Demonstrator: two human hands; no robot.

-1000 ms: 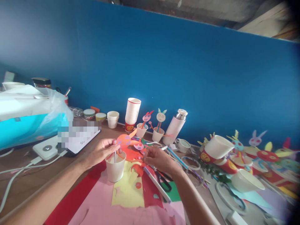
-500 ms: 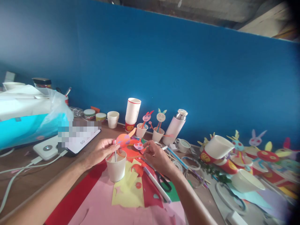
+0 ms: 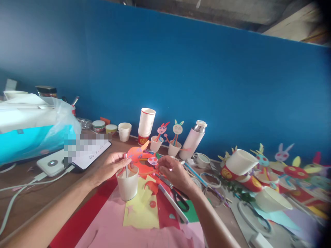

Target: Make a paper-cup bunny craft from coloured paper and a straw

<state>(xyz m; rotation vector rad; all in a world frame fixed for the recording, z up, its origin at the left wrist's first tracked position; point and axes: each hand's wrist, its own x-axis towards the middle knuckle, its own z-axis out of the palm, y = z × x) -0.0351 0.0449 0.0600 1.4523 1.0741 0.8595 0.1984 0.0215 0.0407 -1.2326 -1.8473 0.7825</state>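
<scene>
My left hand (image 3: pixel 113 167) is closed in a pinch on an orange paper rabbit (image 3: pixel 134 154) with purple markings and a raised ear. The rabbit's pale stem reaches down into a white paper cup (image 3: pixel 128 187), which stands upright below my fingers. My right hand (image 3: pixel 173 171) has its fingers curled and drawn together; whatever lies between the fingertips is hidden. Just left of those fingertips is a small pink paper face (image 3: pixel 152 161) with red eyes. Under the right wrist lie black-handled scissors (image 3: pixel 181 202), and beside them a white marker (image 3: pixel 173 203).
Pink paper (image 3: pixel 108 224), yellow paper (image 3: pixel 141 217) and orange scraps spread around the cup. Behind stand a cup stack (image 3: pixel 146 124), finished paper rabbits and a white thermos (image 3: pixel 192 141). A phone (image 3: pixel 93 155) and power bank (image 3: pixel 51 163) lie left, cups and cables right.
The orange rabbit has shifted slightly left and its ear looks more upright. My right hand has moved a little, its fingers still bent near the pink face. The cup has barely moved.
</scene>
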